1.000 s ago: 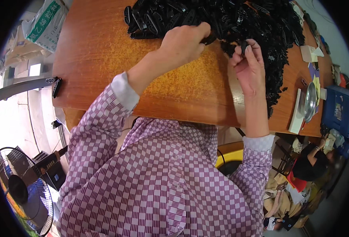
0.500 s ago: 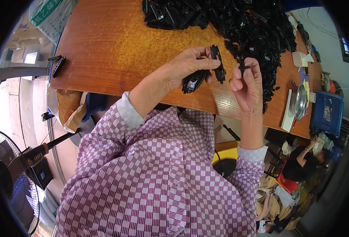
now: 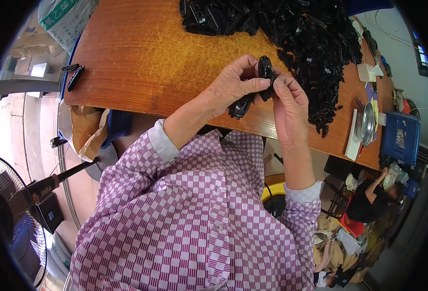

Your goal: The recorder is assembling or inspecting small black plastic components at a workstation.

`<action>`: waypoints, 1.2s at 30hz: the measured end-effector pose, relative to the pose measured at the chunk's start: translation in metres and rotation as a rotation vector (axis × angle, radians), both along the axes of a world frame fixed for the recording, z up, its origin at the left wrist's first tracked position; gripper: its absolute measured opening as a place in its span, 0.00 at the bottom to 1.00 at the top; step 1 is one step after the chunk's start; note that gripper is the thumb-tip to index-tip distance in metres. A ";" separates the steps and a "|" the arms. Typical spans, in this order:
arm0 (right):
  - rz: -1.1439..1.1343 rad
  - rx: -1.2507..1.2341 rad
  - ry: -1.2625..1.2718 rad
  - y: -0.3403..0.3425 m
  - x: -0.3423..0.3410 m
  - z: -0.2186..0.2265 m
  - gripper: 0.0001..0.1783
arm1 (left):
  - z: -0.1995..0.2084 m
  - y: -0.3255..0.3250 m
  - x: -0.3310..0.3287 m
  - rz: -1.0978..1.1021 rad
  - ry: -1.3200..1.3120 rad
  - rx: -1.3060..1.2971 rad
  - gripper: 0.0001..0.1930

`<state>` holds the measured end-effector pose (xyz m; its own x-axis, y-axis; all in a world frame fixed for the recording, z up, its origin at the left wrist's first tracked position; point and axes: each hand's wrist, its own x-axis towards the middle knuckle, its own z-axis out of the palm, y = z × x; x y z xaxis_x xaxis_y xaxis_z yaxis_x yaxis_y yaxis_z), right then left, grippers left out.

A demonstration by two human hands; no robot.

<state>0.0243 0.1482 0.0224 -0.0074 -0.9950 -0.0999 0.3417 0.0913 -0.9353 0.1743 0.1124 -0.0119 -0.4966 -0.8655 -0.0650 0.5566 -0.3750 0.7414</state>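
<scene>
The black plastic part (image 3: pixel 264 65) stood nearly upright over the wooden table (image 3: pixel 136 58). The left hand (image 3: pixel 232 81), half curled, gripped it, a second black part (image 3: pixel 240 107) jutting below the palm. The right hand (image 3: pixel 290 99), fingertips drawn together, pinched its right edge, near a black heap (image 3: pixel 316 53).

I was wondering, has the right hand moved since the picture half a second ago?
Yes, the right hand has moved left, farther from the silver dish and closer to the left hand.
</scene>
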 end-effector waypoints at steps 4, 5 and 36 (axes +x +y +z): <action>0.014 0.038 -0.062 -0.001 0.000 0.001 0.03 | -0.003 -0.001 -0.001 -0.010 -0.006 -0.005 0.11; 0.005 0.043 -0.050 -0.001 -0.001 0.000 0.04 | -0.004 -0.001 -0.001 -0.012 -0.007 -0.003 0.11; 0.052 0.209 -0.009 -0.022 -0.024 -0.038 0.13 | -0.026 -0.008 -0.033 0.009 -0.482 -0.341 0.30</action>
